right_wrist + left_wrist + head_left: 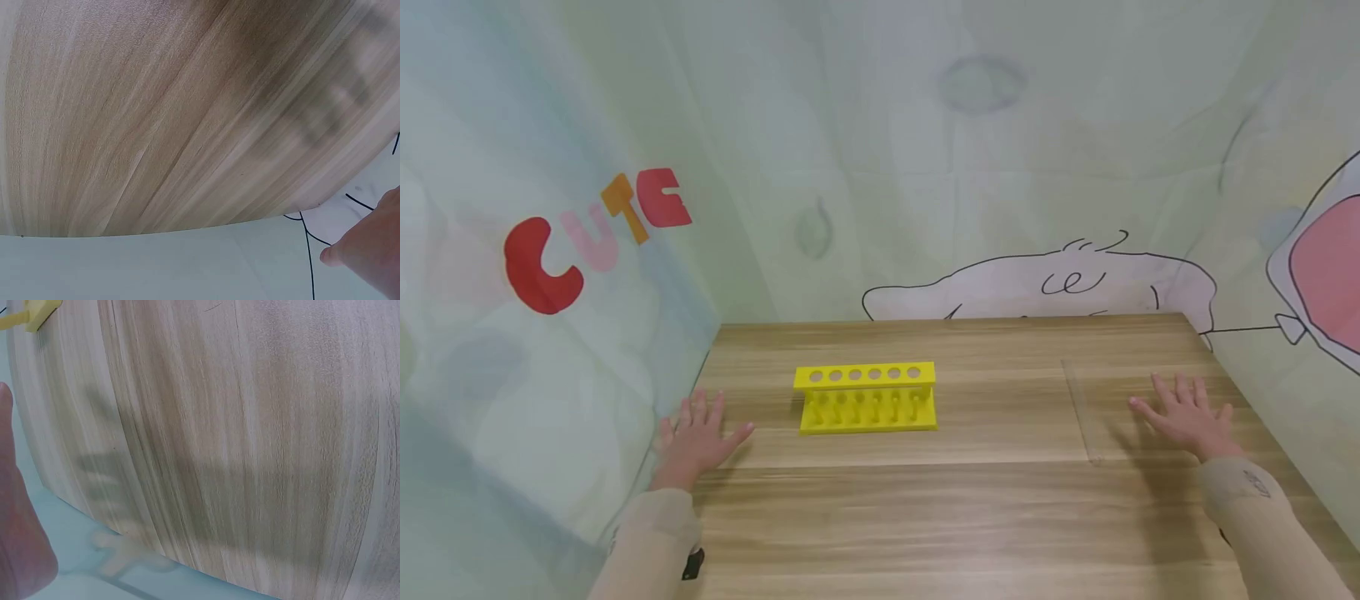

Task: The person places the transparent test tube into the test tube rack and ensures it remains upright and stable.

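Head view: both hands lie flat on the table (925,508), fingers spread, gripping nothing. The left hand (696,440) rests near the table's left edge, just beside the yellow test tube rack (867,397), which stands upright and empty. The right hand (1183,414) rests by a clear glass tube (1081,410) lying lengthwise — apart from it, not touching.

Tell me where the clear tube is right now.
In the head view, the tube lies flat on the table, right of the yellow rack and just left of the right hand.
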`<action>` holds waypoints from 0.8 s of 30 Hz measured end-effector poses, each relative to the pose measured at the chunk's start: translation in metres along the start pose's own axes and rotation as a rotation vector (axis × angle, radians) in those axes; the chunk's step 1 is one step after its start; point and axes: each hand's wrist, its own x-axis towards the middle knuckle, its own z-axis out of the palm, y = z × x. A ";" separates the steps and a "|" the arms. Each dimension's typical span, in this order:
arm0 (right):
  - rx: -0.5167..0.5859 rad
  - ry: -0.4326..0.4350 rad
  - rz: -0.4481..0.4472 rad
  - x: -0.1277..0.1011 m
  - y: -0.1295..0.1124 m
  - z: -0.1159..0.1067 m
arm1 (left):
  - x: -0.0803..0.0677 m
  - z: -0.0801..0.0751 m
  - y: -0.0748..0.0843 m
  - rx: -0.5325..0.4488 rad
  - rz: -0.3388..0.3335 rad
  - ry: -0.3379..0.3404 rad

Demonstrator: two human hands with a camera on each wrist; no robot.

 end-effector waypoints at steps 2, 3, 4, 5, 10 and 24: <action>-0.004 0.002 0.000 0.000 0.001 0.000 | 0.000 -0.001 0.001 -0.003 0.000 0.002; -0.003 0.003 0.001 0.000 0.000 0.001 | 0.000 -0.001 0.001 -0.006 0.001 0.001; -0.003 0.004 0.001 0.000 0.000 0.001 | 0.001 -0.001 0.001 -0.008 0.003 0.000; -0.002 0.004 0.001 -0.001 0.000 0.001 | 0.001 -0.001 0.001 -0.010 0.005 0.000; -0.003 0.004 0.002 -0.002 -0.001 0.003 | 0.001 0.000 0.000 -0.008 0.012 -0.002; -0.002 0.023 0.011 -0.003 -0.002 0.007 | -0.002 0.005 0.003 -0.051 0.012 -0.009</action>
